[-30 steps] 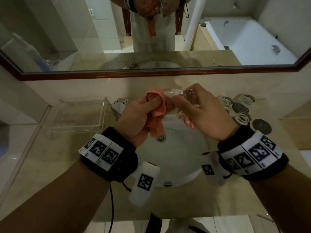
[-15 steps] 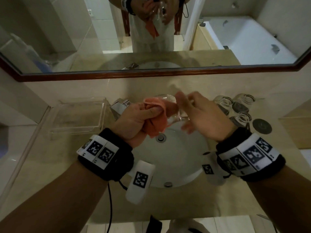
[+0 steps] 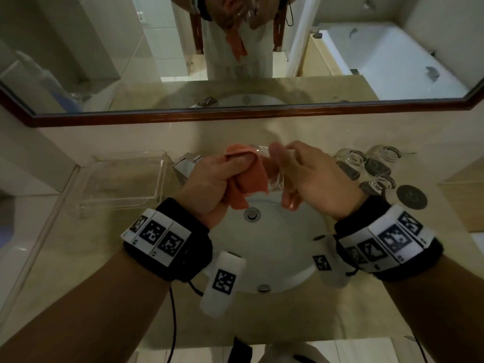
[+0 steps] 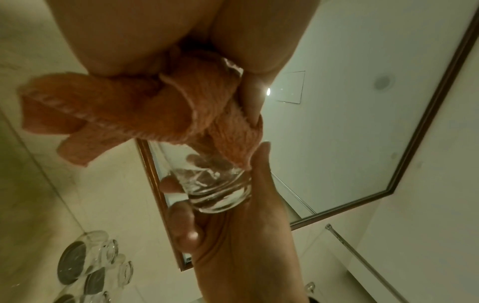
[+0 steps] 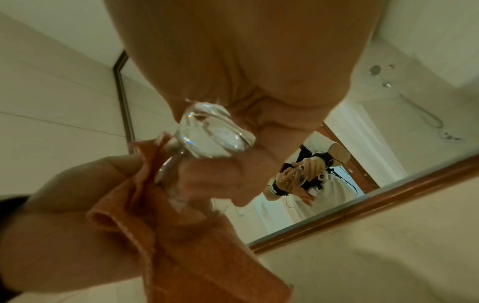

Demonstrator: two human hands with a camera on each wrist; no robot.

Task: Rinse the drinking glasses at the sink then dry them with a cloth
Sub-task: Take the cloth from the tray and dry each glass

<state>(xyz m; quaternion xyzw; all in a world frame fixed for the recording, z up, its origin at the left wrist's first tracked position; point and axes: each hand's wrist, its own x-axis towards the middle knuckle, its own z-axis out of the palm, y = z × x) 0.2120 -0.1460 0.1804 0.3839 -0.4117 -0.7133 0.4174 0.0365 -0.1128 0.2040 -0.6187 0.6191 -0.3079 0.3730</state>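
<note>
Over the white sink basin (image 3: 282,247) I hold a clear drinking glass (image 3: 277,176) lying sideways between both hands. My left hand (image 3: 222,176) grips an orange cloth (image 3: 248,179) and pushes it into the glass's open end. In the left wrist view the cloth (image 4: 166,110) is bunched at the mouth of the glass (image 4: 215,184). My right hand (image 3: 309,176) curls its fingers round the thick base of the glass (image 5: 215,133). The cloth (image 5: 181,235) hangs down below my left hand (image 5: 64,215).
Three more glasses (image 3: 366,166) stand upside down on dark round coasters on the counter, right of the basin. A clear plastic tray (image 3: 123,179) sits to the left. The tap (image 3: 188,163) is behind my left hand. A framed mirror (image 3: 235,61) runs along the wall.
The right hand has shifted its fingers round the glass, turning it against the cloth. The left hand keeps the cloth pressed at the glass's mouth and has lifted slightly.
</note>
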